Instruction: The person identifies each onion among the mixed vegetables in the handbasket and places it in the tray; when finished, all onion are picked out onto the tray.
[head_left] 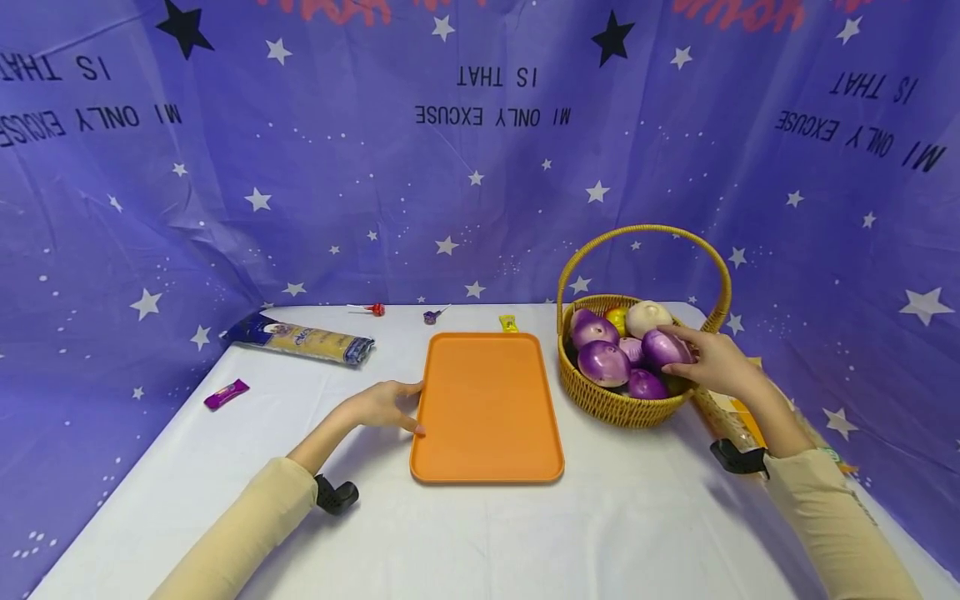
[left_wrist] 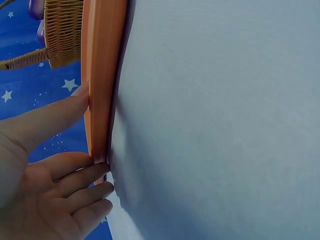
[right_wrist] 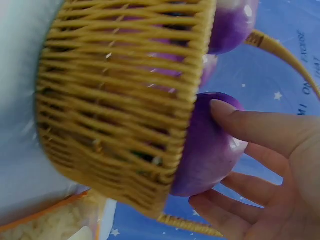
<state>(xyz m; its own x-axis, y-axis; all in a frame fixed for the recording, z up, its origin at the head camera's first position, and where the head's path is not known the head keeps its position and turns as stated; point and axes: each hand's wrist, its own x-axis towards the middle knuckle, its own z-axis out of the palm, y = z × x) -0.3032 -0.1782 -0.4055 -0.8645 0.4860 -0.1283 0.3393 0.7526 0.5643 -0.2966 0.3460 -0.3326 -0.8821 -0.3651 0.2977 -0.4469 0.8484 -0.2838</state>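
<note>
An orange rectangular tray (head_left: 487,408) lies flat on the white table. My left hand (head_left: 381,406) touches its left edge, thumb and fingers spread along the rim; in the left wrist view the thumb tip rests on the tray's rim (left_wrist: 102,75), with the fingers lightly bent. At the right, my right hand (head_left: 712,362) grips a glossy purple onion (head_left: 663,348) at the wicker basket's right side. Close up in the right wrist view, thumb and fingers curve around this purple onion (right_wrist: 207,150), which sits at the rim of the basket (right_wrist: 120,100).
The basket (head_left: 622,410) with its tall handle holds several purple onions, a white onion (head_left: 648,318) and something yellow (head_left: 617,319). A pasta packet (head_left: 303,340), purple wrapper (head_left: 226,394), two lollipops (head_left: 377,309) and a yellow sweet (head_left: 508,323) lie about. Clear packaging (head_left: 735,421) lies under the right forearm.
</note>
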